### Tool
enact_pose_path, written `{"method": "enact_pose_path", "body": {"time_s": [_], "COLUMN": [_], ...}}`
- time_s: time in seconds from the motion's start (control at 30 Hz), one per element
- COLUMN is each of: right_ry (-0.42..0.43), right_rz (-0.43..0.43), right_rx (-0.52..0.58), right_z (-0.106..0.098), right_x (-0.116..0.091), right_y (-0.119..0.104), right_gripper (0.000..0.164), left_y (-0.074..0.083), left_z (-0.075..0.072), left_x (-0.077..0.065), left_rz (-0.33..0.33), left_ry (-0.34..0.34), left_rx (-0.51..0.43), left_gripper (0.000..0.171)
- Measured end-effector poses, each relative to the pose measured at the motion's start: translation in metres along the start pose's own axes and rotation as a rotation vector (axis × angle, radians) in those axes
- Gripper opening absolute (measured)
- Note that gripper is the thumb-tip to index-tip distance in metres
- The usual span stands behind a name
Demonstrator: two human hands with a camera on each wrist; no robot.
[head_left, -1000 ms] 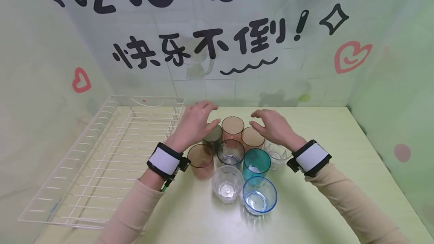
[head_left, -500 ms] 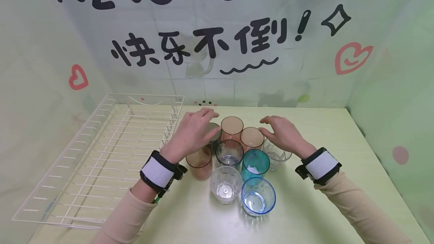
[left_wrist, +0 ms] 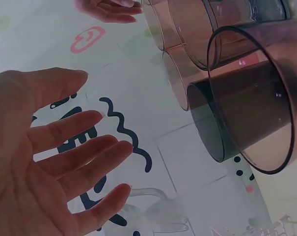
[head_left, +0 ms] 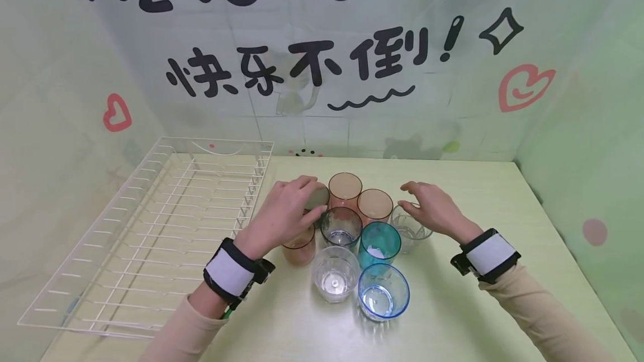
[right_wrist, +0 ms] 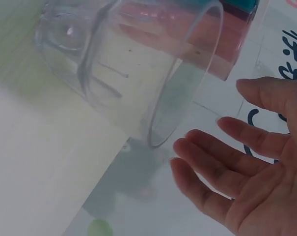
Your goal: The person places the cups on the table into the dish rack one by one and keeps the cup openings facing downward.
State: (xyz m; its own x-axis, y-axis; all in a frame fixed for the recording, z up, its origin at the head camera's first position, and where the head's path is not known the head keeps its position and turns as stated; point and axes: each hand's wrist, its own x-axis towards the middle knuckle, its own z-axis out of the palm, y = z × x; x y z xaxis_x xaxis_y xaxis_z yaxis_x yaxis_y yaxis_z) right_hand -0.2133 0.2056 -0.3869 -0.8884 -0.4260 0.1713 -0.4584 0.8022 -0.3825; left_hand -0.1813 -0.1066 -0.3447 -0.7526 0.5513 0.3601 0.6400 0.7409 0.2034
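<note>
Several drinking glasses stand upright in a close group on the table. My left hand [head_left: 282, 217] hovers, fingers loosely spread, over the group's left side, partly hiding a grey-green glass [head_left: 318, 199] and a brown glass [head_left: 300, 249]. The left wrist view shows a gap between its fingers and the brown glass [left_wrist: 258, 103]. Above the clear glass [head_left: 412, 230] at the group's right, my right hand [head_left: 436, 210] is relaxed and holds nothing; the right wrist view shows it apart from that clear glass [right_wrist: 123, 73]. Between the hands are two amber glasses, a smoky glass [head_left: 342, 228] and a teal glass [head_left: 379, 242].
A white wire rack [head_left: 90, 330] takes up the table's left side. Nearest me stand a clear glass [head_left: 336, 275] and a blue-rimmed glass [head_left: 383, 292]. A printed backdrop [head_left: 302, 133] closes off the back, with side panels left and right.
My left hand has come lower and nearer over the left-side glasses. The right hand has shifted right and nearer, from the amber glasses to the clear one. The glasses stay put.
</note>
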Motion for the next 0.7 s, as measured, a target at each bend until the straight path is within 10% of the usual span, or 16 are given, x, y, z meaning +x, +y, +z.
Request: {"method": "enact_pose_path", "body": {"time_s": [0.27,0.7], "right_ry": [-0.083,-0.16], "right_rz": [0.054,0.04], "right_rx": [0.027,0.081], "right_z": [0.003,0.015], "right_x": [-0.008,-0.005], "right_y": [0.009,0.022], "right_gripper": [0.051,0.03], "left_y": [0.002,0.008], "left_z": [0.0,0.004], "left_x": [-0.005,-0.006], "left_rz": [-0.036,-0.023], "left_ry": [-0.027,-0.026], "left_rx": [-0.026,-0.056], "left_gripper": [0.036,0.036]}}
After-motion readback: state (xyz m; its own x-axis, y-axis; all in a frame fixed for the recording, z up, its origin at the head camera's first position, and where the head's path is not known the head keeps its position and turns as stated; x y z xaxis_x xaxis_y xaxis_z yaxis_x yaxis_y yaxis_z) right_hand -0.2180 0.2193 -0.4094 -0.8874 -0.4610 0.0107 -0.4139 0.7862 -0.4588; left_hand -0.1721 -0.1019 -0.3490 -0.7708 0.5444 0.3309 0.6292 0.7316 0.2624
